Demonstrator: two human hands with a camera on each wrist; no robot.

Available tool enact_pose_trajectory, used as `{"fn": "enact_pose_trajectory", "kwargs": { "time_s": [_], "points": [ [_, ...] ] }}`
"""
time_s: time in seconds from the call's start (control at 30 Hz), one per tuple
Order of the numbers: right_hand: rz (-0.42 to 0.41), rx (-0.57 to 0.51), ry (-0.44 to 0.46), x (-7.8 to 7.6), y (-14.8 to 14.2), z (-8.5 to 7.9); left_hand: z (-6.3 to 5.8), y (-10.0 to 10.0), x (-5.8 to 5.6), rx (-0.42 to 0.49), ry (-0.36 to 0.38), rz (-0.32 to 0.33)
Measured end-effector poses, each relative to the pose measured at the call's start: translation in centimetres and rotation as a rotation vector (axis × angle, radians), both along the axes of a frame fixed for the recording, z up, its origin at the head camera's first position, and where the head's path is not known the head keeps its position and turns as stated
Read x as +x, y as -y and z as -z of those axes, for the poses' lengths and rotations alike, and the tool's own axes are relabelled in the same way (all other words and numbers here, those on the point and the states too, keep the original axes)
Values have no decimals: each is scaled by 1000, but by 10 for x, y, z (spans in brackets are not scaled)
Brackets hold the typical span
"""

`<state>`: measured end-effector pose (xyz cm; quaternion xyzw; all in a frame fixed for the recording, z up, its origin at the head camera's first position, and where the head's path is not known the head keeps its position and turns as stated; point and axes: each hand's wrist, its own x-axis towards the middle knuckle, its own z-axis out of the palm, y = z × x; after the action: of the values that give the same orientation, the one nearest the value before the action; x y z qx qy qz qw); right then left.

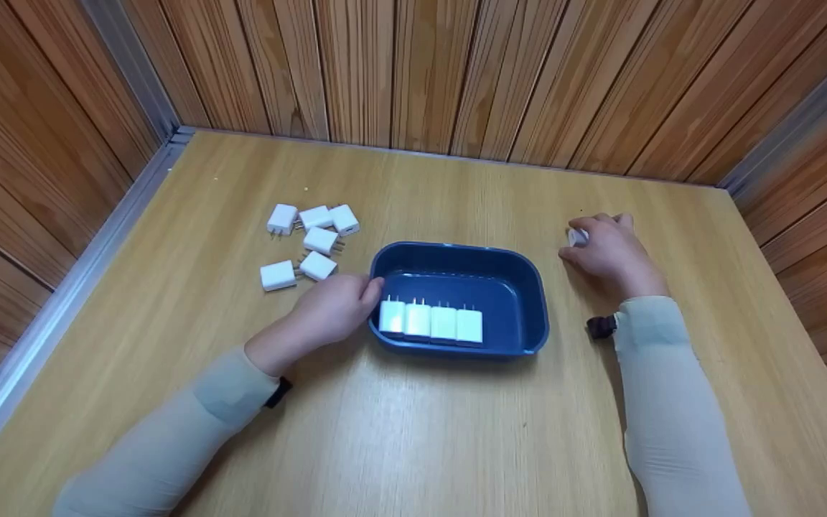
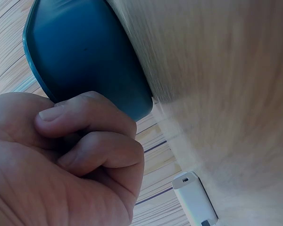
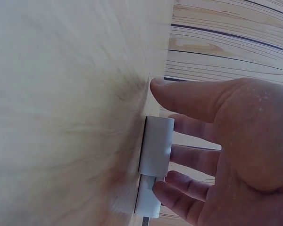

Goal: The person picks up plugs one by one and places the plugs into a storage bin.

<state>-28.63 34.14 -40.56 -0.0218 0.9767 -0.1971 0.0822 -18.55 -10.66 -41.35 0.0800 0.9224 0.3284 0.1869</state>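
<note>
A blue plastic bin [image 1: 521, 301] stands on the table, with several white charger plugs [image 1: 444, 323] in a row along its near side, prongs pointing away. My left hand [image 1: 334, 307] grips the bin's left end, thumb over the rim and fingers curled outside, as the left wrist view shows. To the right of the bin, my right hand [image 1: 611, 248] reaches around a white charger plug [image 1: 577, 237] on the table. In the right wrist view this plug [image 3: 156, 147] has a second white piece [image 3: 147, 197] below it; the thumb stands apart, fingers behind them.
Several loose white charger plugs [image 1: 321, 240] lie scattered on the table [image 1: 413, 445] left of the bin, just beyond my left hand. Wood-panelled walls [image 1: 428, 79] close off the back and both sides, with a metal edge strip [image 1: 126, 194] on the left.
</note>
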Motion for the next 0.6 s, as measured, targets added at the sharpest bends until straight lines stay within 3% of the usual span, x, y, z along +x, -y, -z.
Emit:
{"fn": "enact_pose_trajectory", "kwargs": {
  "time_s": [0.6],
  "points": [
    [-5,-10,16,1,3,-4,1,-1,0,-11,-16,-10]
  ]
}}
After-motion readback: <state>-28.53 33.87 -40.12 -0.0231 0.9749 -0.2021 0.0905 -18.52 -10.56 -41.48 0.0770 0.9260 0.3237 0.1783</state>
